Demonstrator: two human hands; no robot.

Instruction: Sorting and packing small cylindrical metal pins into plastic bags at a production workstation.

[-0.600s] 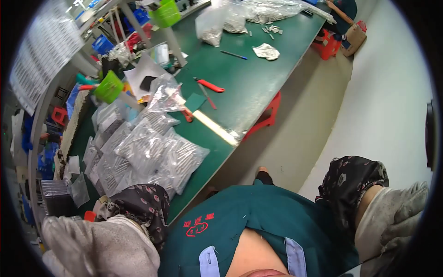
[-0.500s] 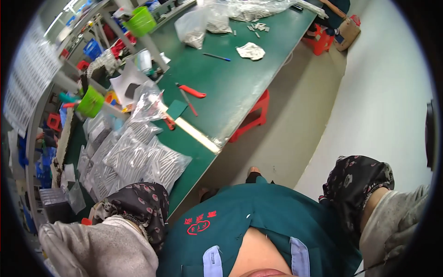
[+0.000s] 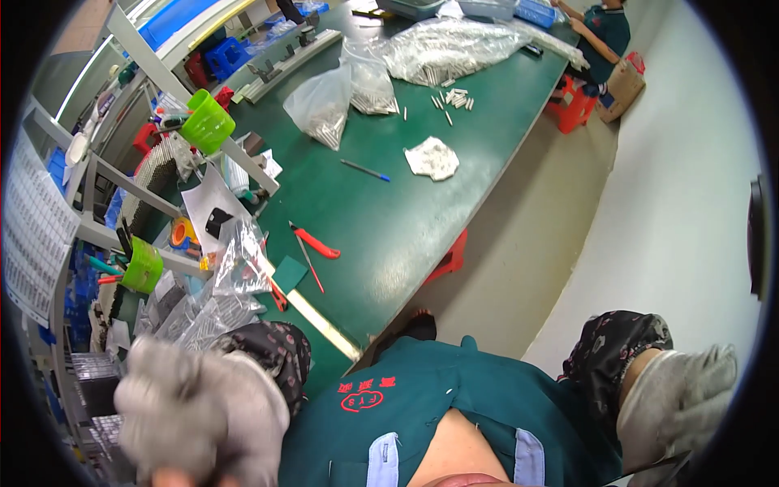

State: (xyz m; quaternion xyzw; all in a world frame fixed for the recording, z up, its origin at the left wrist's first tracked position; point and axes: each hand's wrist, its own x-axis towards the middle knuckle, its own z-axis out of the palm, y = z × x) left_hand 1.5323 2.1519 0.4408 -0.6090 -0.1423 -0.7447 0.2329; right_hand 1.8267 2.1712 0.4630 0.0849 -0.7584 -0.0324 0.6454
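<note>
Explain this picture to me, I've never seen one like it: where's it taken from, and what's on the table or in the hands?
There's no machine, just a person at work. A camera worn on their head looks down, and its wide lens bends straight edges. The left hand and right hand wear grey gloves; I can't make out anything held, and the left is blurred. On the green table are clear bags, small grey pieces, a pen and a red-handled tool.

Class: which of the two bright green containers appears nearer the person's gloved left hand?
The lower green container, farther left in the picture; the upper green container appears well away from the left hand.
</note>
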